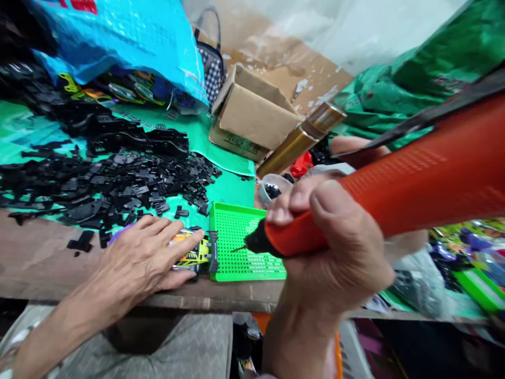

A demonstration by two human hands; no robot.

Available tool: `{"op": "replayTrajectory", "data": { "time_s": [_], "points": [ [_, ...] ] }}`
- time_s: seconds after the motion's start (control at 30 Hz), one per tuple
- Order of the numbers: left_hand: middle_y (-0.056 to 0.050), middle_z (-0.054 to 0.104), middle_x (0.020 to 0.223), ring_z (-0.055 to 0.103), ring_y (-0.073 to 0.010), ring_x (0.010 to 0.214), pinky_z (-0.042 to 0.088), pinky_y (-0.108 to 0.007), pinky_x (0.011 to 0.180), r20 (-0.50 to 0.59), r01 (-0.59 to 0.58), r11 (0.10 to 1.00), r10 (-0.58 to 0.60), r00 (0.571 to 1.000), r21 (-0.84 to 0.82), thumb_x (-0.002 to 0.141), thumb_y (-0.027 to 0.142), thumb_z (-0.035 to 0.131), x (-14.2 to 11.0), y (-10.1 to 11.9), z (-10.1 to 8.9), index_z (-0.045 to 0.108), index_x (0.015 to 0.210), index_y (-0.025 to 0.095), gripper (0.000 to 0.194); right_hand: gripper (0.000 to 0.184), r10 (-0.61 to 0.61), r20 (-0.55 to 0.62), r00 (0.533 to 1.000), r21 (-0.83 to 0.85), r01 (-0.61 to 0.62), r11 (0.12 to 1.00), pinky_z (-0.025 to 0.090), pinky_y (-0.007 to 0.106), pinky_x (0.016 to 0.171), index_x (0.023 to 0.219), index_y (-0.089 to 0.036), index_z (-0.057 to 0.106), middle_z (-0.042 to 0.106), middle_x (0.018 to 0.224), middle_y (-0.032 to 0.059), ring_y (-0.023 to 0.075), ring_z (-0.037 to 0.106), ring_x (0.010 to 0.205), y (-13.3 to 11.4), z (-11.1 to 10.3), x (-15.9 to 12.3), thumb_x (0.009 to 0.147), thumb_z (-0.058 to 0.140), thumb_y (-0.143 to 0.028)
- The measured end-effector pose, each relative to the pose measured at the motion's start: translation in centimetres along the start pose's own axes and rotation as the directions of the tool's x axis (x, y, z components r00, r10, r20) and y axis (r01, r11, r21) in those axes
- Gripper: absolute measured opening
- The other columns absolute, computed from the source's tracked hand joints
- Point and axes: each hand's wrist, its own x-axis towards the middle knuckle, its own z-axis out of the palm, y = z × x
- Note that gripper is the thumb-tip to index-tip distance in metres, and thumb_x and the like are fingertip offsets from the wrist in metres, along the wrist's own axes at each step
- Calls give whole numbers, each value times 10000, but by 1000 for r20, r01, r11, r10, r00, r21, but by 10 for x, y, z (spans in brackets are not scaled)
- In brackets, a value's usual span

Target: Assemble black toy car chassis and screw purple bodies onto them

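My right hand (335, 247) is wrapped round an orange electric screwdriver (414, 179). Its black tip and bit point left over a green perforated tray (236, 247). My left hand (145, 258) lies flat, fingers spread, on a yellow and black toy car (195, 252) at the tray's left edge, close to the front edge of the wooden bench (43, 263).
A big heap of small black plastic parts (110, 179) covers the green sheet at left. Behind stand an open cardboard box (252, 116), a gold cylinder (300, 139) and a small clear cup (272, 187). Blue bag (118, 37) back left, green bags (414, 84) right, packaged toys (465, 258) right.
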Motion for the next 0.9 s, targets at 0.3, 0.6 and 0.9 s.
{"op": "replayTrajectory", "data": {
  "time_s": [0.3, 0.6, 0.9],
  "points": [
    [-100, 587, 934, 563, -298, 814, 419, -419, 695, 15, -27, 1000, 27, 1000, -14, 944, 342, 389, 1, 1, -5, 581, 1238, 342, 350, 221, 165, -220, 961, -128, -197, 972, 506, 296, 443, 624, -172, 645, 606, 594, -26, 139, 584, 461, 23, -48, -30, 683, 783, -335],
    [-150, 554, 1042, 557, -330, 887, 450, -455, 709, 4, -88, 995, 88, 996, 49, 923, 357, 435, -1, -3, 0, 531, 1282, 333, 373, 222, 156, -265, 952, -166, -204, 965, 484, 280, 437, 635, -168, 652, 594, 568, -26, 129, 561, 442, 26, -52, -36, 700, 765, -348],
    [-141, 564, 1007, 567, -335, 876, 480, -473, 687, -1, -86, 994, 86, 996, 63, 911, 358, 456, -2, -4, 0, 533, 1271, 337, 369, 247, 174, -240, 955, -111, -205, 972, 521, 294, 455, 626, -172, 636, 578, 558, -45, 137, 586, 456, 33, -49, -33, 675, 794, -355]
  ]
}}
